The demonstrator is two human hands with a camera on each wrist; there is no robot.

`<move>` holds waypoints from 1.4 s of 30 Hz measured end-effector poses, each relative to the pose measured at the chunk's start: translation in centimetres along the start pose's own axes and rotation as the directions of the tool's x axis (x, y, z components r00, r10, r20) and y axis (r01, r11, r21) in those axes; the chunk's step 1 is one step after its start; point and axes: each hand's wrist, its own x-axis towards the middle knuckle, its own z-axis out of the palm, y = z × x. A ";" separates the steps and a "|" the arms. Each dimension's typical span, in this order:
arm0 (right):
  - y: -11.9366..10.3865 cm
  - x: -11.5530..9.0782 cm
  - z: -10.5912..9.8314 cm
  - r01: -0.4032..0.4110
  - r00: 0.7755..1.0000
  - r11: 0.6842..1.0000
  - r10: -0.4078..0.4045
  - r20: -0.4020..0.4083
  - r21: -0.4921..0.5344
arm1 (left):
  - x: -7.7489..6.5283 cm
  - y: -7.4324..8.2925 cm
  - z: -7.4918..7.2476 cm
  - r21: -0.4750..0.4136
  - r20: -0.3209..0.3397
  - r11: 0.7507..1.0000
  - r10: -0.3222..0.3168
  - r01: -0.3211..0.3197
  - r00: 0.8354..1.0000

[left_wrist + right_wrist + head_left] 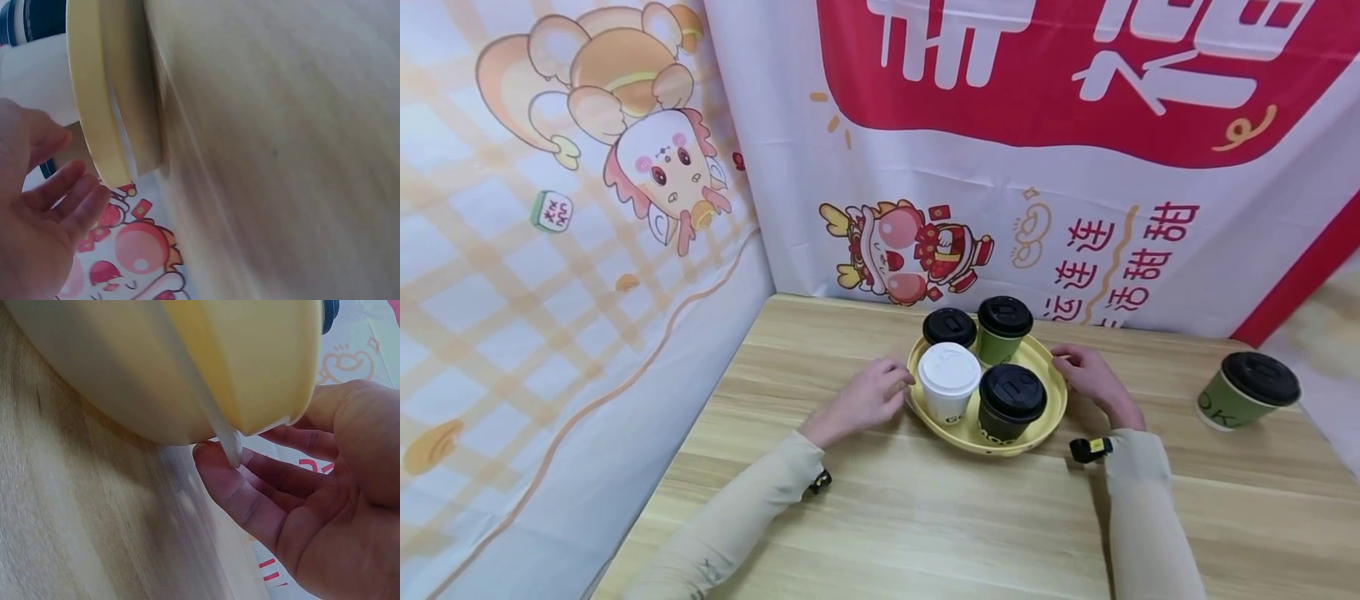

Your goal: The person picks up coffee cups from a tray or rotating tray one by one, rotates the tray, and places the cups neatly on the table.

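Where four lidded cups stand upright on a round yellow tray (pixel 1051 392), two hands flank it at opposite sides, the tray being set on a wood-grain table (pixel 880 525) near its back edge. The left hand (pixel 868 398) is released: its fingers are loosely bent, with the thumb apart from them, just beside the rim; whether a fingertip touches it cannot be told. The right hand (pixel 1097 385) grasps the tray at the opposite side, a pale tab (pixel 232 447) lying between thumb and fingers in the right wrist view.

On the tray, a white cup (pixel 949 383) with a white lid occupies the front left and a black cup (pixel 1009 408) the front right. Behind them are a black-lidded cup (pixel 950 327), its body largely hidden, at left, and a green cup (pixel 997 348), also black-lidded, at right. Another green cup, the outlying cup (pixel 1240 398), stands on the table well to the right of the tray. Beige sleeves (pixel 748 500) cover both forearms, and each wrist bears a black device (pixel 1090 450). A printed cloth (pixel 797 208) with a red panel hangs behind the table; a checked cloth (pixel 512 283) hangs at left.
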 end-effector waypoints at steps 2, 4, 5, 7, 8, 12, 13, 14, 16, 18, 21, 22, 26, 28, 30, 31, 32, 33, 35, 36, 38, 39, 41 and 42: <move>0.0 0.0 0.0 0.001 1.000 1.000 -0.001 0.001 0.006 | 0.0 0.2 -0.3 0.054 0.027 0.993 0.102 -0.104 0.994; 0.0 0.1 0.0 0.002 1.000 1.000 -0.003 0.004 0.012 | 0.0 0.6 -0.6 0.114 0.066 0.973 0.196 -0.203 0.978; 0.0 0.1 0.0 0.003 1.000 1.000 -0.003 0.006 0.013 | -0.1 0.9 -0.8 0.138 0.083 0.957 0.244 -0.254 0.966; 0.0 0.0 0.0 0.002 1.000 1.000 -0.002 0.010 0.015 | -0.1 1.4 -1.1 0.176 0.119 0.924 0.323 -0.340 0.939; 0.0 0.0 0.0 0.002 1.000 1.000 -0.002 0.010 0.013 | -0.1 1.8 -1.3 0.193 0.138 0.910 0.345 -0.367 0.928; 0.1 -0.1 -0.1 0.005 1.000 1.000 -0.005 0.004 0.004 | -0.1 2.9 -1.6 0.251 0.187 0.876 0.374 -0.412 0.908; 0.2 -0.1 -0.1 0.006 1.000 1.000 -0.006 0.003 0.006 | -0.1 3.2 -1.6 0.263 0.192 0.872 0.372 -0.412 0.908; 0.2 -0.1 0.0 0.006 1.000 1.000 -0.006 0.003 0.008 | -0.1 3.5 -1.6 0.275 0.196 0.867 0.372 -0.415 0.907; 0.3 -0.1 0.0 0.006 1.000 1.000 -0.006 0.005 0.016 | -0.1 4.0 -1.8 0.284 0.203 0.860 0.379 -0.425 0.903; 0.4 -0.1 0.1 0.006 1.000 1.000 -0.006 0.005 0.022 | -0.2 4.5 -1.8 0.288 0.218 0.850 0.390 -0.441 0.895; 0.4 -0.1 0.0 0.003 1.000 1.000 -0.003 0.011 0.022 | -0.3 5.6 -1.9 0.305 0.260 0.836 0.388 -0.457 0.884; 0.4 -0.1 0.0 0.003 1.000 1.000 -0.003 0.013 0.020 | -0.3 6.0 -2.0 0.308 0.270 0.833 0.387 -0.460 0.882; 0.2 -0.2 -0.2 -0.004 1.000 1.000 0.004 0.025 0.019 | -0.4 7.4 -1.7 0.317 0.264 0.827 0.392 -0.464 0.881; 0.0 -0.3 -0.3 -0.002 0.999 1.000 0.001 0.032 0.030 | -0.2 7.9 -1.6 0.311 0.254 0.831 0.396 -0.462 0.883; -0.1 -0.4 -0.4 -0.001 0.999 0.999 0.000 0.040 0.038 | -0.1 8.2 -1.3 0.307 0.256 0.835 0.389 -0.456 0.885; -0.1 -0.4 -0.5 -0.002 0.999 0.999 0.001 0.042 0.039 | 0.0 8.4 -1.1 0.310 0.264 0.836 0.381 -0.452 0.886; -0.1 -0.5 -0.5 -0.001 0.999 0.999 0.000 0.044 0.039 | 0.1 8.5 -0.9 0.316 0.271 0.836 0.373 -0.448 0.887; -0.1 -0.5 -0.5 -0.003 0.999 0.999 0.001 0.042 0.037 | 0.2 8.7 -0.7 0.326 0.276 0.834 0.366 -0.444 0.889; -0.1 -0.6 -0.5 -0.007 0.999 0.999 0.006 0.039 0.031 | 0.4 8.9 -0.4 0.352 0.284 0.827 0.352 -0.438 0.892; -0.1 -0.6 -0.4 -0.010 0.999 1.000 0.008 0.036 0.028 | 0.5 9.0 -0.2 0.366 0.285 0.821 0.348 -0.437 0.893; -0.1 -0.6 -0.4 -0.009 0.999 1.000 0.008 0.035 0.026 | 0.6 9.3 0.0 0.392 0.281 0.814 0.338 -0.429 0.898; 0.0 -0.5 -0.4 -0.008 0.999 1.000 0.007 0.034 0.023 | 0.6 9.3 0.1 0.398 0.278 0.814 0.333 -0.424 0.901; -0.1 -0.5 -0.3 -0.019 0.999 1.000 0.018 0.029 0.025 | 0.6 9.4 0.2 0.400 0.275 0.818 0.322 -0.412 0.906; -0.1 -0.5 -0.3 -0.021 0.999 1.000 0.020 0.027 0.019 | 0.6 9.5 0.3 0.399 0.274 0.823 0.313 -0.404 0.909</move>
